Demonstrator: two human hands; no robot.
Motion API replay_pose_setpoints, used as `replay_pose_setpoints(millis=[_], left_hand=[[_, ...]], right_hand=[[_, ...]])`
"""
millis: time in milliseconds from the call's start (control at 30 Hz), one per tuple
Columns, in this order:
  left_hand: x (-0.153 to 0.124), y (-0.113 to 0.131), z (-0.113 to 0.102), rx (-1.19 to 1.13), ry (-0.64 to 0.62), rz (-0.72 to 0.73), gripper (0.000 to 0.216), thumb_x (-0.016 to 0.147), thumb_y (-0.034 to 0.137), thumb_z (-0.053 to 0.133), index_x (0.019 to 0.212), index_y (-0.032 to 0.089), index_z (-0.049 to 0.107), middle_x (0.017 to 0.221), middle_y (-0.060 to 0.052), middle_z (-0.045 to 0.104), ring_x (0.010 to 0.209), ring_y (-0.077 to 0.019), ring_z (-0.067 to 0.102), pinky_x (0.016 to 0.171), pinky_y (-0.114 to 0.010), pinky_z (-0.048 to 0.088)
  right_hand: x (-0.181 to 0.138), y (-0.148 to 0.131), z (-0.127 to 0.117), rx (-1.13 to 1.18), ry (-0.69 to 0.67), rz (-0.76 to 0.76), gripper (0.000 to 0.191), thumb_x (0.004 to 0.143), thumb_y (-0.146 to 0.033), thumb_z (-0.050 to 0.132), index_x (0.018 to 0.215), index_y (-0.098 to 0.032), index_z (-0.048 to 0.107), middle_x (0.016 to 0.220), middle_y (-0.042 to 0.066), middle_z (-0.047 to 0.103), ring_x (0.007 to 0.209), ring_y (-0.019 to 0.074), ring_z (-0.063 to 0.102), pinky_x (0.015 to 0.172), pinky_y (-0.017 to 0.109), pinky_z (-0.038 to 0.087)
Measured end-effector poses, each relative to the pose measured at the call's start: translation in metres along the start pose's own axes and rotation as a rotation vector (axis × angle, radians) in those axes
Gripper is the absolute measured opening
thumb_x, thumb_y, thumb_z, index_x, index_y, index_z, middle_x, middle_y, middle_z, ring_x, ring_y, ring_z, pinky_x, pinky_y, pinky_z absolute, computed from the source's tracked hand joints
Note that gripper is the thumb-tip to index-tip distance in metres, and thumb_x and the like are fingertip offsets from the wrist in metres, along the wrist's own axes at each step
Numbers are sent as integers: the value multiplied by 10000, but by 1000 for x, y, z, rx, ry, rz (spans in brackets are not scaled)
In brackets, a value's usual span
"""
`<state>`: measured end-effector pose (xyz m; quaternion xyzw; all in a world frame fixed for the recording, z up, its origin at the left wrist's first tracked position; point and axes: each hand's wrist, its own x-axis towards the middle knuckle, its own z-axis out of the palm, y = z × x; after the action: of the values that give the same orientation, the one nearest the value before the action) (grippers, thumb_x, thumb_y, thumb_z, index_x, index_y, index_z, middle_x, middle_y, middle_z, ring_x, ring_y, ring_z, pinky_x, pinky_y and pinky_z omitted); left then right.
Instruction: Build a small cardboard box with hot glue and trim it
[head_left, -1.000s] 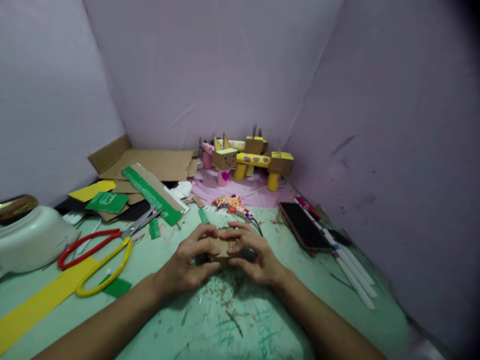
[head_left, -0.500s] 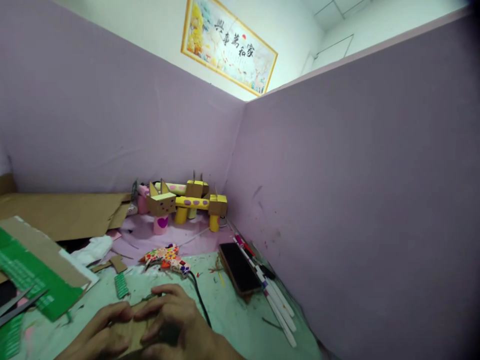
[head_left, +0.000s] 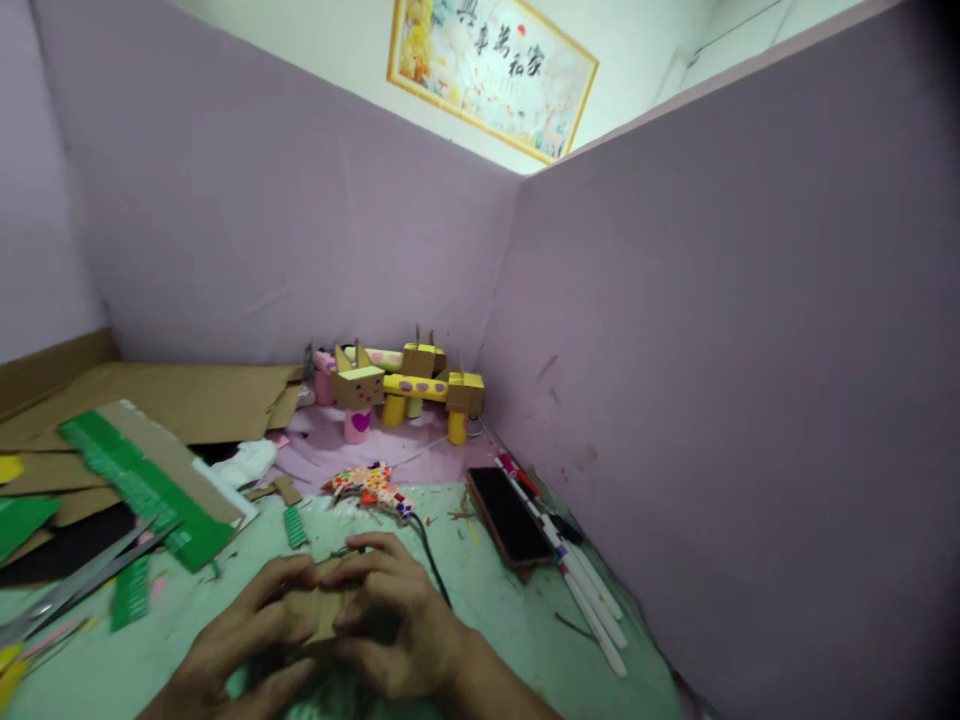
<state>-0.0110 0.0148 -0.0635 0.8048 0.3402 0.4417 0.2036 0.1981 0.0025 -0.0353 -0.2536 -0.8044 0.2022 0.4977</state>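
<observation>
A small brown piece of cardboard (head_left: 324, 612) is gripped between my two hands, low in the view, over the green table cover. My left hand (head_left: 259, 630) pinches its left side, fingers bent. On the other side my right hand (head_left: 401, 615) curls round it, with fingertips along the top and right edges. Much of the piece lies behind my fingers, so its full shape is hidden. Just beyond my hands lie a flower-patterned glue gun (head_left: 371, 488) with a black cord and a small green corrugated strip (head_left: 295, 527).
Scissors (head_left: 82, 580) lie at the left by a green-and-brown cardboard sheet (head_left: 161, 485). Cardboard animals (head_left: 427, 385) stand in the back corner. A phone (head_left: 510, 515) and several markers (head_left: 589, 595) lie at the right. Purple partitions (head_left: 697, 350) enclose the table (head_left: 510, 640).
The camera view has swung left and down, so the scene sits further right and more of the left side shows. Both hands still hold the cardboard.
</observation>
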Motion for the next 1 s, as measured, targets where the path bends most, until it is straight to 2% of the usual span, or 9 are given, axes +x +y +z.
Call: replay_pose_setpoints(millis=[133,233,400,533,667,800,1000], left_hand=[[10,21,-9,-89,-113,58,25,803,235,634,778,233,636,1150,-58,611,1061,-224,621,891,-281,529],[13,24,-11,-145,-159,125,64,803,150,608,820,210,595,1146,-75,571,1055,-210,598,881,-294,521],[8,22,-12,-138,-179,130,123,797,102,603,868,192,560,1375,-136,401,1295,-284,438,1011,-402,447],[7,19,-13,-176,-252,67,121,819,140,596,924,181,550,1500,-190,285,1391,-334,326,1055,-490,394],[11,17,-16,-209,-317,63,182,816,167,613,988,177,553,1455,-223,373,1401,-340,321,1049,-524,385],[14,20,-17,-210,-299,67,172,784,143,639,940,176,573,1361,-196,466,1320,-324,429,1037,-512,398],[17,26,-16,-239,-278,72,133,770,132,636,876,183,572,1262,-151,518,1206,-284,508,967,-444,453]], right_hand=[[4,-12,-6,10,-11,-29,167,755,-220,687,738,-227,522,1079,111,728,1038,212,679,1049,425,389],[1,-11,-6,10,-6,-2,156,769,-196,695,772,-229,543,1088,96,718,1057,221,662,1059,458,377],[-8,-6,-4,-19,-10,49,149,751,-151,691,809,-228,578,1205,110,646,1211,258,553,1045,481,394],[-11,-4,-4,19,-13,118,105,775,-194,691,809,-216,594,1304,133,550,1223,264,539,1003,445,442],[-11,-3,-4,54,-15,122,101,787,-225,693,803,-215,594,1270,131,562,1204,268,552,981,443,453],[-11,-3,-3,60,-20,127,105,802,-237,684,795,-221,580,1246,125,587,1176,274,570,968,456,457],[-11,-4,-3,61,-19,130,109,802,-231,686,796,-220,577,1235,133,603,1162,271,580,969,457,459]])
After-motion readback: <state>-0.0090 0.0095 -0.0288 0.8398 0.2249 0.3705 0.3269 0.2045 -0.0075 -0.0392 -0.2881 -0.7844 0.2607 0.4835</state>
